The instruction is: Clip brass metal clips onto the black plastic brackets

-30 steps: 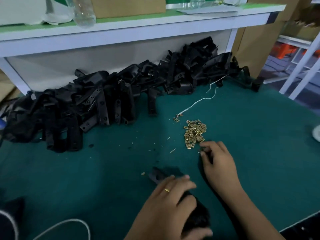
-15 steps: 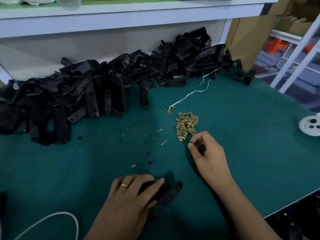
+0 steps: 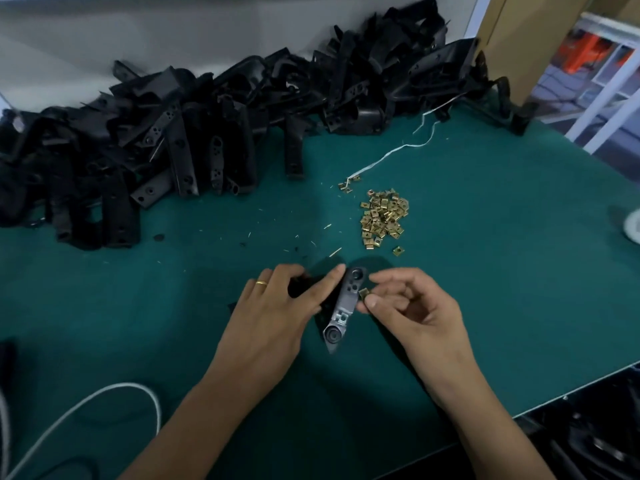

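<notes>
I am looking over a green work mat carrying, along its far edge, a large heap of black brackets, which I judge stiff moulded plastic, light singly and apt to tangle when drawn from the pile. Near the middle, just above the mat, my left hand is gripping one black bracket, fingers curled round its left flank and thumb along its top edge, leaving the pierced face open toward me. I am judging that hold sound: the part looks rigid and should not flex under a push. My right hand is pinching a single brass clip between thumb and forefinger, right beside the bracket's right edge; I cannot tell whether it is touching. Further off to the right lies the pile of brass clips, small, thin, probably springy, slippery and sharp-edged, best taken by the flat sides so the open mouth is leading.
</notes>
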A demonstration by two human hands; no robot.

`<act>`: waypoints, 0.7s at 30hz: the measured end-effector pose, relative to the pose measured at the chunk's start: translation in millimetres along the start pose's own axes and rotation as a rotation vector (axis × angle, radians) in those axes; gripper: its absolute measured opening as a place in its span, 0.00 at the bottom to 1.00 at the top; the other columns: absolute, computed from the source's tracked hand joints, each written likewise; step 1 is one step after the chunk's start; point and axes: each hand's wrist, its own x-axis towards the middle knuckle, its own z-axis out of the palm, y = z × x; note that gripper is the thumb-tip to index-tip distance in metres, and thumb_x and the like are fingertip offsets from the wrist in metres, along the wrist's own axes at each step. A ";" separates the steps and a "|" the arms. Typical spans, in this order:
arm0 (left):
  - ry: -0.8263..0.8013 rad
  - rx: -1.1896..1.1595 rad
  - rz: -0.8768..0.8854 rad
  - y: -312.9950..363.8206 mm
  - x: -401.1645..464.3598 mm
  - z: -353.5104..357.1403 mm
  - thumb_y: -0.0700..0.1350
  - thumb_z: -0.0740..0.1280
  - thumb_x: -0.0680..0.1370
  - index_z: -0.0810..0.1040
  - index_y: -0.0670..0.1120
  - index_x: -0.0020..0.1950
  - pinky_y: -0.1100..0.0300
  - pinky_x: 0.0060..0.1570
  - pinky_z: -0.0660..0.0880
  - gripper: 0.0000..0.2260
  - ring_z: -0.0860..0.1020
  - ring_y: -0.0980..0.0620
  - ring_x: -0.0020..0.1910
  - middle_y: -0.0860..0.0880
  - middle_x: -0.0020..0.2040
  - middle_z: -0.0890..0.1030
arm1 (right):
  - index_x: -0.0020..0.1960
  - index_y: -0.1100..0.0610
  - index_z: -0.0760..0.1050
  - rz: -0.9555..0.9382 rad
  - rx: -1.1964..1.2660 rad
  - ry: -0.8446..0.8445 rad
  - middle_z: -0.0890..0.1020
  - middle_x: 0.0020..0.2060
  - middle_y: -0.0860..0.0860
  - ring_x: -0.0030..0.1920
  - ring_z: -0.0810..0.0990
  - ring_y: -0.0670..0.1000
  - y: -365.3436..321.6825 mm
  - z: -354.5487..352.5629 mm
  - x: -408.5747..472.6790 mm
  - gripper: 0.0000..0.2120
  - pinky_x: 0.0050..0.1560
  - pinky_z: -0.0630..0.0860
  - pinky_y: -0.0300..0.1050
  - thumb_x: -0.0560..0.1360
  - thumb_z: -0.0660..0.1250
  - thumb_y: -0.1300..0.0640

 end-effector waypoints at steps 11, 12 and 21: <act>0.042 -0.193 -0.044 -1.8 0.1 -4.9 0.47 0.68 0.78 0.70 0.63 0.76 0.47 0.52 0.74 0.27 0.74 0.46 0.53 0.49 0.57 0.76 | 0.52 0.57 0.85 0.084 0.054 0.001 0.86 0.43 0.57 0.45 0.85 0.53 3.6 -5.5 5.5 0.10 0.56 0.83 0.48 0.71 0.80 0.61; 0.043 -0.208 -0.051 -2.1 -0.2 -6.0 0.47 0.67 0.78 0.70 0.63 0.76 0.48 0.51 0.75 0.27 0.74 0.46 0.53 0.49 0.56 0.75 | 0.53 0.57 0.84 0.096 0.056 0.005 0.86 0.44 0.56 0.45 0.85 0.53 3.9 -5.1 4.9 0.12 0.58 0.83 0.50 0.70 0.80 0.60; 0.049 -0.073 0.016 -0.3 -1.3 -3.2 0.47 0.66 0.80 0.71 0.60 0.77 0.45 0.48 0.76 0.24 0.74 0.44 0.50 0.45 0.56 0.75 | 0.54 0.58 0.82 0.189 0.187 -0.054 0.87 0.47 0.61 0.49 0.88 0.60 1.0 -4.6 6.5 0.18 0.59 0.83 0.57 0.68 0.83 0.58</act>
